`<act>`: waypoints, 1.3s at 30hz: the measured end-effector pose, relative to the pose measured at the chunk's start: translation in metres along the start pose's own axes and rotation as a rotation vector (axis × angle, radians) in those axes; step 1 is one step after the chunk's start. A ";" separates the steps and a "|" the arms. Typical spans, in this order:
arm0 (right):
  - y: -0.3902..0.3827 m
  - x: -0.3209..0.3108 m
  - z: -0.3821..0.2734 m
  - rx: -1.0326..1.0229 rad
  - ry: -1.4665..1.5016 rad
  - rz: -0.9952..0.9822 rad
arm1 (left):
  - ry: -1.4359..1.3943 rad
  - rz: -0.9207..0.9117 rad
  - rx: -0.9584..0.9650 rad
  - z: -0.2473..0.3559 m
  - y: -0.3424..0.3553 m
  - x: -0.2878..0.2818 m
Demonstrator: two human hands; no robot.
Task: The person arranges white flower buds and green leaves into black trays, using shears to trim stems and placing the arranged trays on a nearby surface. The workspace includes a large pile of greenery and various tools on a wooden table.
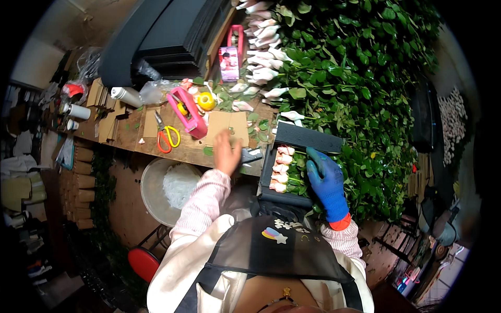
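My bare left hand point(228, 152) reaches over the bench with its fingers stretched out, at the near edge of a flat piece of cardboard point(228, 125). Just right of it lies a dark grey tool, perhaps a stapler point(251, 156). My right hand point(325, 178), in a blue glove, rests with thumb and fingers apart beside a row of pale pink roses point(280, 169). Their blooms point left, and their green stems run toward the glove. The roses lie on black corrugated board point(308, 136), which shows above and below the row. The glove partly hides the stems.
A pink tape dispenser point(188, 112), scissors with red and yellow handles point(168, 139) and a yellow tape roll point(205, 101) lie on the wooden bench. Wrapped roses point(265, 47) and leafy stems point(360, 78) fill the far right. A white bucket point(152, 195) stands below left, near a red stool point(143, 265).
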State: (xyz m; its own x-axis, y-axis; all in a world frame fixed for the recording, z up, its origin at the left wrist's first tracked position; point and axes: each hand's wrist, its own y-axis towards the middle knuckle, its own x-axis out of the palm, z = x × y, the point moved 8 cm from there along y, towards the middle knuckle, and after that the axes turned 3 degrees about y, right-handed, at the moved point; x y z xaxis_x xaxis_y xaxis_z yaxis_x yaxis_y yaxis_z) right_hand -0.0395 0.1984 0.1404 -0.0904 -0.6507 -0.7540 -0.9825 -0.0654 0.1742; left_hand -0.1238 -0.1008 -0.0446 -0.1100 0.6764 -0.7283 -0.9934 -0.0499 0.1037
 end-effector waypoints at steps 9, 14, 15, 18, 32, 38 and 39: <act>0.001 0.030 -0.013 -0.121 0.040 -0.057 | 0.424 -0.162 -0.310 -0.057 0.043 0.003; -0.003 0.008 -0.015 -0.015 0.106 -0.017 | 0.098 0.182 -0.156 -0.032 0.017 -0.043; -0.007 0.010 -0.009 0.003 0.136 -0.032 | 0.002 0.209 -0.115 -0.001 0.012 -0.058; -0.014 0.036 -0.007 0.383 0.630 -0.188 | -0.200 0.086 0.058 0.099 -0.019 -0.074; -0.042 0.075 0.087 0.654 0.560 -0.452 | -0.089 -0.521 0.689 0.191 -0.045 -0.027; -0.039 0.060 0.071 0.373 -0.148 -0.289 | 0.129 -0.770 0.803 0.203 -0.046 0.033; -0.044 0.050 0.059 0.356 -0.020 -0.298 | 0.166 -0.792 0.778 0.201 -0.045 0.037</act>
State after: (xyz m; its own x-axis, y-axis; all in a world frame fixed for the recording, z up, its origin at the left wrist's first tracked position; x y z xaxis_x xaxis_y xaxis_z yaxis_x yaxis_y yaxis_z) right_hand -0.0108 0.2136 0.0573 0.2050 -0.6278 -0.7509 -0.9604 0.0188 -0.2780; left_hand -0.0760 0.0738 0.0602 0.4826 0.2041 -0.8517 -0.4998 0.8628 -0.0764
